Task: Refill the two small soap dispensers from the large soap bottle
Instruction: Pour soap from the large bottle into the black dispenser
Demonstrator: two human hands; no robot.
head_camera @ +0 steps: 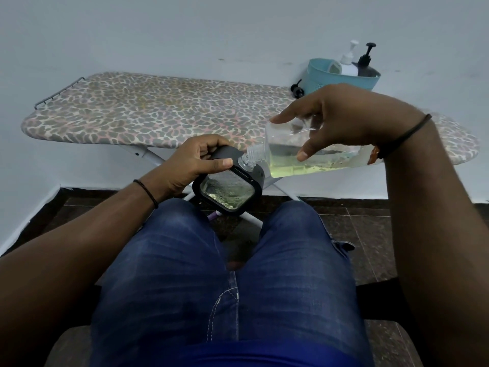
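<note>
Right hand [341,120] is wrapped from above around the tipped large soap bottle [304,157], judged heavy and slippery, while, just below its neck, the dark dispenser [232,186] is gripped by the left hand [195,160].

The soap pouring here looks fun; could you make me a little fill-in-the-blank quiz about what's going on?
1. The large soap bottle is tilted by the ____ hand.
2. The left hand holds a small black dispenser above the person's ____.
3. The blue basket stands on the ____ board.
4. The soap in the large bottle looks yellow-____.

Missing words: right; lap; ironing; green
</note>
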